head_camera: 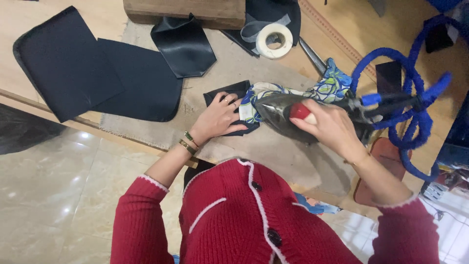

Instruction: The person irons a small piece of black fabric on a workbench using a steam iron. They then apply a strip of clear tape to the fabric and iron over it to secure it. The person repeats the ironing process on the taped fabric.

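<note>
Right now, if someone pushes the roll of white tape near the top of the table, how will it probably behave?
The roll of white tape lies flat on its side, so it would probably slide, not roll. It looks small and hollow, so likely light. Part of it rests on dark fabric, which may drag along with it.

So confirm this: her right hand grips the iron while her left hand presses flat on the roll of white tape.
Not quite. In the head view the left hand presses on the small dark fabric piece, not the tape roll, which lies farther up the table. The right hand does grip the iron.
</note>
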